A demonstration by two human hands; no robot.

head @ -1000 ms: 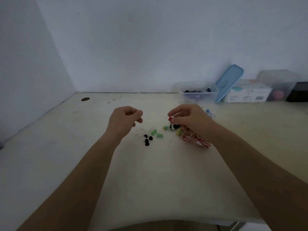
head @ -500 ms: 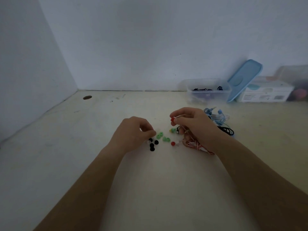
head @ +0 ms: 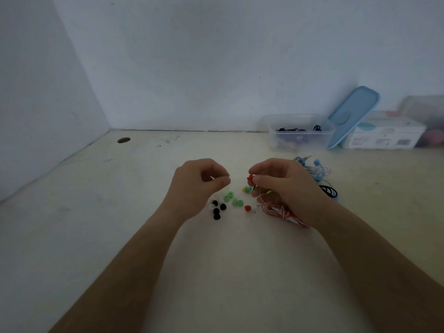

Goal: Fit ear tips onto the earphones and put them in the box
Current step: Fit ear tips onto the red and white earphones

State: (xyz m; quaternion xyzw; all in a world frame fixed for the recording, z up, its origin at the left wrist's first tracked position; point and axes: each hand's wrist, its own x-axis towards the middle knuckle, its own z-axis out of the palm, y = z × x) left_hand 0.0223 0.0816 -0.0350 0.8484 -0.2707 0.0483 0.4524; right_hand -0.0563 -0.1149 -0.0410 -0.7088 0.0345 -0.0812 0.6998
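Far left of the frame there is only bare bench point(head: 228, 272), with a small round hole point(head: 123, 140) near the back corner. Left of centre the left hand point(head: 197, 186) hovers above the bench. Its fingers point(head: 223, 181) are curled, and thumb and forefinger are pinched on what looks like a white ear tip point(head: 211, 177), though it is too small to be sure.

Just below that hand the loose ear tips point(head: 228, 196) lie scattered: black, green, white and one red. They are probably very light, soft and squashy, and likely to roll or flick away. Each is best nipped by its outer skirt, with the bore left free for the earphone stem.

Right of centre the right hand point(head: 286, 188) grips the red-tipped earbud point(head: 250, 177) between thumb and forefinger, and its other fingers are curled. The red-and-white cord point(head: 283, 212) is bunched under the palm. It is thin and limp, so it will trail and may snag or sweep the tips.

Further right, blue earphones point(head: 317, 169) and a black cord point(head: 329, 191) lie in a tangle, between the hands and the box point(head: 300, 140). The box is open at upper right and already has dark cords inside. A blue lid point(head: 353, 114) leans beside it against a white carton point(head: 384, 135). That tangle is the likeliest thing to catch on the way to the box.
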